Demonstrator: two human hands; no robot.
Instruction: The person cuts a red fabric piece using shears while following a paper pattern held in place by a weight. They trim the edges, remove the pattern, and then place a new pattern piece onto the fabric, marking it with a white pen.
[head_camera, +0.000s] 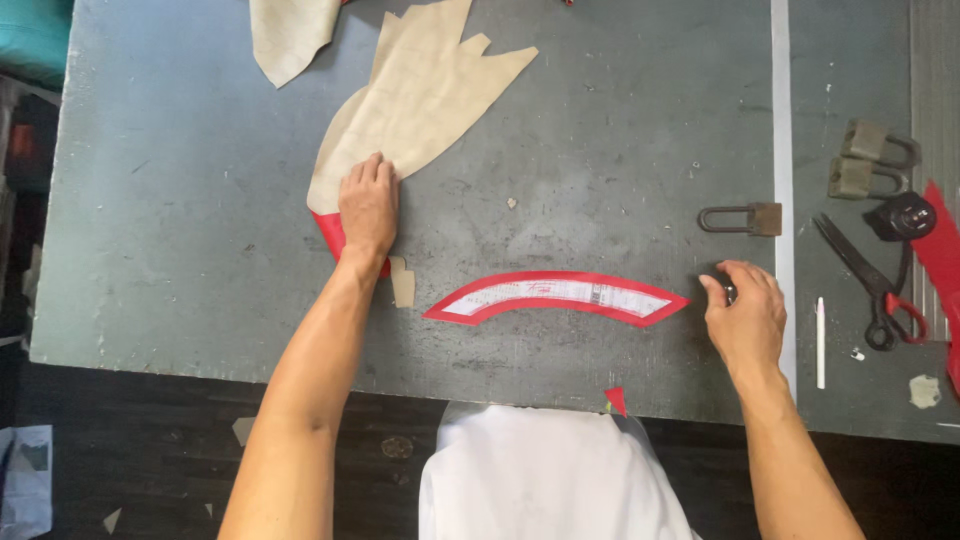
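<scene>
Start at the left: your left hand (368, 208) lies flat, fingers together and stretched out, pressing the lower end of the tan leather piece (420, 100) where it overlaps a red pattern piece (330, 232). It grips nothing; it only pins. Keep that palm weight even, so the leather stays smooth against the grey worktop (180, 200) and does not creep over the red edge beneath it. A small tan offcut (402, 282) sits just beside your wrist; judge whether it may catch under the leather, and brush it aside if so.

In the middle, the curved red-bordered template (556, 296) lies flat and free on the worktop, apart from both hands, its right tip close to your right hand. If you take it, lift it by that tip without bending the arc.

To the right, your right hand (745, 310) is loosely curled, thumb and forefinger pinched on a small dark round object (729, 291); what it is I cannot tell, as the fingers hide most of it. Hold it lightly and keep the wrist low.

Further right lie a padlock (742, 218), two more padlocks (872, 158), black scissors with red handles (868, 288) and a white marker (820, 342). Mind the scissors' blades, which point towards your hand, when you reach that way.
</scene>
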